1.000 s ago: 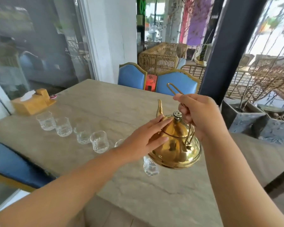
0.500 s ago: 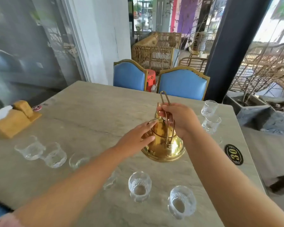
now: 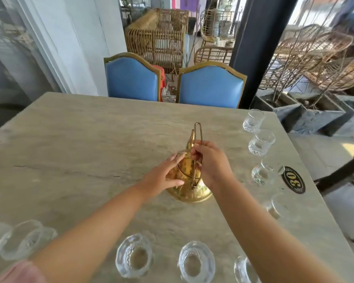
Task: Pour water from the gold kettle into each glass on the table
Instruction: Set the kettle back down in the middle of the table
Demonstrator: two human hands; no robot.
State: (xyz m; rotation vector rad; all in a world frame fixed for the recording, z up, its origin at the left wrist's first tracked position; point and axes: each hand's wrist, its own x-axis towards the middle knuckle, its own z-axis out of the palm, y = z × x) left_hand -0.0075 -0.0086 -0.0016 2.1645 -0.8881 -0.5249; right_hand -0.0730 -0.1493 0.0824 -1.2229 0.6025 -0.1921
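The gold kettle (image 3: 189, 192) stands on the stone table (image 3: 90, 144) near its middle, spout pointing away from me. My right hand (image 3: 211, 162) grips its upright wire handle. My left hand (image 3: 164, 178) rests with straight fingers on the kettle's lid and left side. Several clear glasses stand around it: a row along the near edge, such as one glass (image 3: 134, 258) and another (image 3: 196, 264), and a line down the right side, such as a glass (image 3: 253, 120) at the far right and one (image 3: 261, 144) nearer.
Two blue chairs (image 3: 211, 86) stand at the table's far edge. A black oval number plate (image 3: 293, 180) lies by the right edge. Grey planters (image 3: 307, 117) and a dark pillar (image 3: 253, 48) are to the right; wicker furniture fills the background.
The kettle has come down from the air onto the table's middle, both hands staying on it. My view has swung right, revealing the right-hand glasses.
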